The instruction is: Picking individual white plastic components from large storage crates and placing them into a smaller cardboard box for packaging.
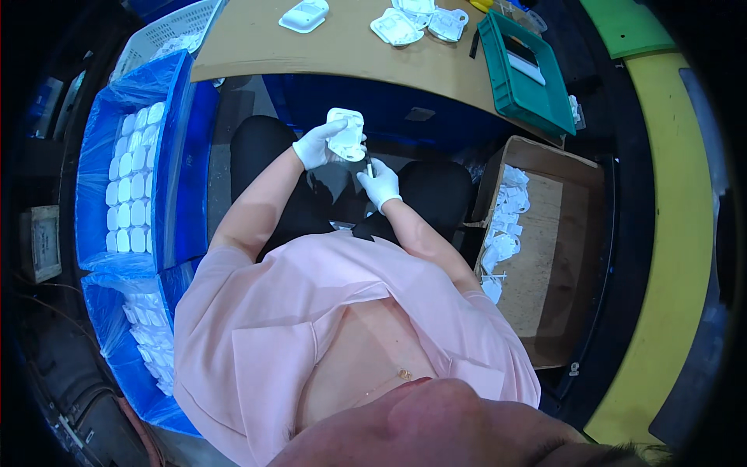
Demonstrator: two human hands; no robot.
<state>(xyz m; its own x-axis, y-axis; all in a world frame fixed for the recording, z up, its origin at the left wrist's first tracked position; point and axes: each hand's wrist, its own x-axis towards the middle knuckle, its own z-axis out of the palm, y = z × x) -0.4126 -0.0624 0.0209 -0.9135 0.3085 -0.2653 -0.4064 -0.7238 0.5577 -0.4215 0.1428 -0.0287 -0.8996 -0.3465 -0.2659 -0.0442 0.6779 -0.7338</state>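
Note:
Above my lap, my left hand [313, 148], in a white glove, is closed round the left edge of a white moulded plastic part [345, 134]. The part is shallow with rounded corners, its inner side turned up, and a small holed tab sticks out at its lower end. My right hand [380, 187], also gloved, grips a slim tool [369, 166] with a pale handle and a dark tip, probably a trimming knife. Its tip is at or close to the part's lower right edge; whether it touches, I cannot tell.
Ahead, a tan table [257, 58] bears a white part [303, 15], several more white parts [398, 27] and a green tray [498, 78]. Blue lined crates [93, 187] of white parts stand left, near a white basket [132, 47]. A cardboard box [580, 257] with white scraps stands right.

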